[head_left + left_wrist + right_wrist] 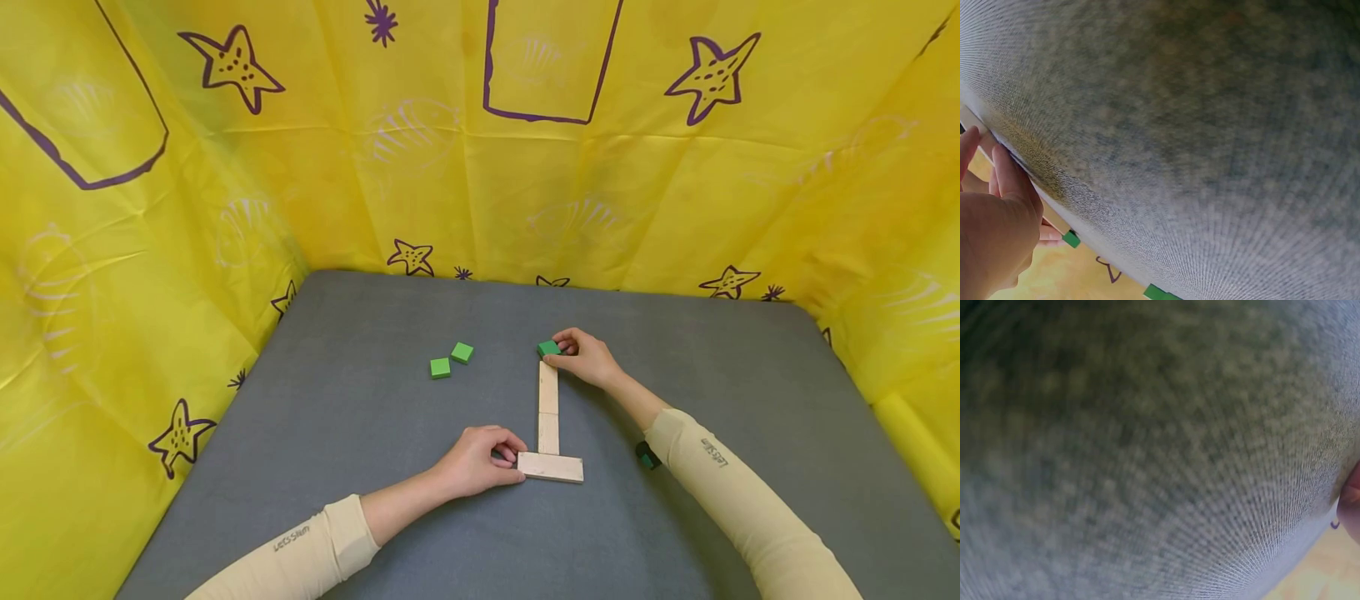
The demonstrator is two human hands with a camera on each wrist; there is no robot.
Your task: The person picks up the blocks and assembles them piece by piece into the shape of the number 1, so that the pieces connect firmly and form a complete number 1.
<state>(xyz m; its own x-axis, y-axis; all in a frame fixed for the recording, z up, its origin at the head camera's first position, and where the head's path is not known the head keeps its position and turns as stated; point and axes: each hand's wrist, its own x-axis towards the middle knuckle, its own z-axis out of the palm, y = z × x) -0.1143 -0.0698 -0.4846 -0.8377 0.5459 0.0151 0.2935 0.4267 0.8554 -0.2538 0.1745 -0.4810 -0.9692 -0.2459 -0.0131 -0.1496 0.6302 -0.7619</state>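
My right hand [592, 360] pinches a small dark green block [548, 347] between thumb and fingers, at the far end of a line of plain wooden blocks. That line has two pieces end to end, a longer wooden block [548, 387] and a shorter one [548, 433]. Across their near end lies another wooden block [555, 468], forming an upside-down T. My left hand [476, 461] grips this crosswise block's left end, thumb at the near corner and index finger at the far one. In the right wrist view only a fingertip [1350, 506] shows at the edge.
Two light green square blocks, a nearer one [440, 368] and a farther one [462, 352], lie left of the wooden line. The grey tabletop [360, 375] is bordered at the back and sides by yellow cloth [450, 192] with sea-creature drawings.
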